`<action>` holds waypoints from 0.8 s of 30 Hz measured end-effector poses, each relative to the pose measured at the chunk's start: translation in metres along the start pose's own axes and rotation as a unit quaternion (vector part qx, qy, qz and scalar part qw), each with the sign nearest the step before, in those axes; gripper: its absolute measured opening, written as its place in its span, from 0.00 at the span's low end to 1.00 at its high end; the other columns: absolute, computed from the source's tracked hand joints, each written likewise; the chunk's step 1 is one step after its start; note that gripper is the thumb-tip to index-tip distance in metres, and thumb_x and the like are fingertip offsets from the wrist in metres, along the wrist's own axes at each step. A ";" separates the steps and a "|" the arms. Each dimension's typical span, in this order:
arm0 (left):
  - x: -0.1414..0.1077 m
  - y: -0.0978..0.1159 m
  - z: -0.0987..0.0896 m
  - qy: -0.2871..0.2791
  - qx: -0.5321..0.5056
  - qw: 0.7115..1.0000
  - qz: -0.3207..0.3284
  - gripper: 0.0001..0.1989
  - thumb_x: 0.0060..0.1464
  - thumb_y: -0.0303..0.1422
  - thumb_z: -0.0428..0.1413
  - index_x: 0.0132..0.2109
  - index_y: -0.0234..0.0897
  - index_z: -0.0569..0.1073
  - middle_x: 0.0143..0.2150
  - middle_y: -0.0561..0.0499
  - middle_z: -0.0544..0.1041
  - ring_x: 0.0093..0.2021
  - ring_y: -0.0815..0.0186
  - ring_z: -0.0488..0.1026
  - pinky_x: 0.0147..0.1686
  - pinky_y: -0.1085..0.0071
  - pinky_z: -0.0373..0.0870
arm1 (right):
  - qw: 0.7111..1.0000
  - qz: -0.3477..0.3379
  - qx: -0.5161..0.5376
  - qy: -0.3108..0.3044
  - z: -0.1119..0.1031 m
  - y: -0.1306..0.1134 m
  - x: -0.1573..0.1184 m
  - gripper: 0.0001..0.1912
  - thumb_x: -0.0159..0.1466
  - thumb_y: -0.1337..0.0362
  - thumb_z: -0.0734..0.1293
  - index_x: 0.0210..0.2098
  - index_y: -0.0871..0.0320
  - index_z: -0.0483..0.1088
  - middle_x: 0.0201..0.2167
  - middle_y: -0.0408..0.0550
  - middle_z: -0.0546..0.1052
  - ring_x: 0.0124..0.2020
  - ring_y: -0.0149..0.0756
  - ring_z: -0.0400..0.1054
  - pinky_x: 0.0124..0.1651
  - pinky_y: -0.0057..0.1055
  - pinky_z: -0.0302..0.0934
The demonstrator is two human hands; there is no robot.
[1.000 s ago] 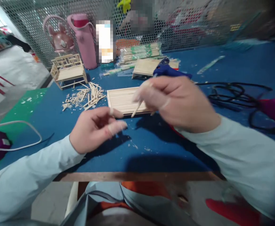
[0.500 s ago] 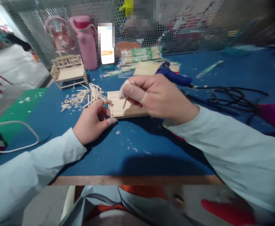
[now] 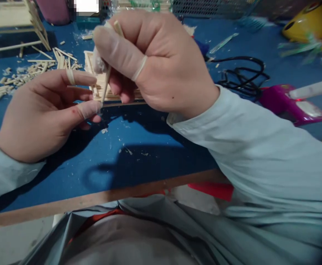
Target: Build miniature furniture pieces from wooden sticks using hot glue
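My right hand point(image 3: 152, 62), with covered thumb and fingertip, pinches a thin wooden stick point(image 3: 106, 84) that points down at the near left corner of a small panel of wooden sticks point(image 3: 114, 98). Around that corner curls my left hand point(image 3: 47, 106), its index finger and thumb pressed on the panel's left end. The stick's lower tip is beside my left thumb. Much of the panel is hidden behind my right hand.
Cut stick pieces point(image 3: 25, 75) lie at the left, below a small wooden bench model point(image 3: 14, 22). A pink bottle point(image 3: 53, 11) stands behind. At the right are a black cable point(image 3: 240, 73), a purple glue gun point(image 3: 285, 99) and a yellow object point(image 3: 310, 24).
The view has come closer and tilted down. The stick in my right hand has moved from over the panel's middle to its near left corner, beside my left thumb.
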State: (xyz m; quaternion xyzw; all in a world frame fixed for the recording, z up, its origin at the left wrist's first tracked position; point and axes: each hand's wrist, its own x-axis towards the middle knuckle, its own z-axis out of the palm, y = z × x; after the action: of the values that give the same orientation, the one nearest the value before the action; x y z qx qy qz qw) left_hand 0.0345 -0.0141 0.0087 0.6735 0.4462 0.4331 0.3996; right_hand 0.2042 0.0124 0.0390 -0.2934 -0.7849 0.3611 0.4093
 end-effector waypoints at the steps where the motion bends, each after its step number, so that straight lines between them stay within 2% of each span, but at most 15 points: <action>1: 0.000 0.000 0.000 -0.002 -0.008 1.000 0.004 0.13 0.47 0.28 0.60 0.41 0.44 0.74 0.31 0.55 0.77 0.27 0.68 0.74 0.22 0.74 0.71 | 1.000 0.006 -0.001 0.002 0.001 -0.001 0.000 0.14 0.67 0.63 0.56 0.26 0.60 0.61 0.17 0.34 0.64 0.17 0.19 0.60 0.18 0.18 0.53; 7: 0.002 0.006 0.002 -0.017 -0.078 0.996 -0.026 0.12 0.41 0.26 0.63 0.36 0.41 0.75 0.32 0.55 0.77 0.31 0.67 0.74 0.27 0.74 0.73 | 1.000 -0.019 0.019 -0.004 0.002 -0.006 0.001 0.14 0.66 0.67 0.57 0.24 0.60 0.61 0.18 0.34 0.63 0.20 0.18 0.61 0.25 0.17 0.59; 11: 0.002 0.005 0.004 -0.010 -0.114 0.993 -0.037 0.14 0.41 0.25 0.62 0.39 0.35 0.74 0.31 0.51 0.77 0.28 0.68 0.74 0.27 0.73 0.73 | 0.999 0.011 0.004 0.034 0.000 -0.007 -0.004 0.15 0.66 0.62 0.56 0.25 0.58 0.63 0.18 0.36 0.66 0.18 0.20 0.60 0.20 0.18 0.57; 15: 0.003 0.001 0.006 -0.014 -0.147 0.986 -0.072 0.15 0.42 0.25 0.60 0.41 0.36 0.71 0.32 0.51 0.74 0.29 0.66 0.76 0.25 0.73 0.73 | 0.994 0.054 0.031 0.094 -0.002 -0.003 -0.007 0.15 0.65 0.57 0.58 0.26 0.57 0.64 0.17 0.37 0.65 0.17 0.22 0.60 0.18 0.20 0.56; 19: 0.005 0.001 0.009 -0.023 -0.195 0.977 -0.086 0.14 0.43 0.24 0.58 0.41 0.34 0.69 0.31 0.52 0.72 0.27 0.69 0.75 0.25 0.74 0.73 | 0.993 0.069 0.039 0.092 -0.004 0.003 -0.008 0.14 0.64 0.55 0.59 0.26 0.56 0.64 0.17 0.38 0.67 0.17 0.24 0.61 0.19 0.22 0.57; 24: 0.005 0.003 0.011 -0.033 -0.214 0.971 -0.101 0.14 0.43 0.23 0.56 0.41 0.34 0.68 0.31 0.54 0.70 0.22 0.74 0.72 0.23 0.76 0.70 | 0.994 0.057 -0.024 0.087 -0.003 0.002 -0.014 0.16 0.63 0.53 0.59 0.24 0.55 0.65 0.18 0.40 0.67 0.18 0.26 0.61 0.20 0.25 0.57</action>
State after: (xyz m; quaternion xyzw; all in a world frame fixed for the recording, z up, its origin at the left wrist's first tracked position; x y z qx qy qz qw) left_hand 0.0466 -0.0123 0.0092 0.5378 0.3950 0.4538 0.5906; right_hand 0.2138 0.0043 0.0324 -0.3777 -0.7370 0.3376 0.4475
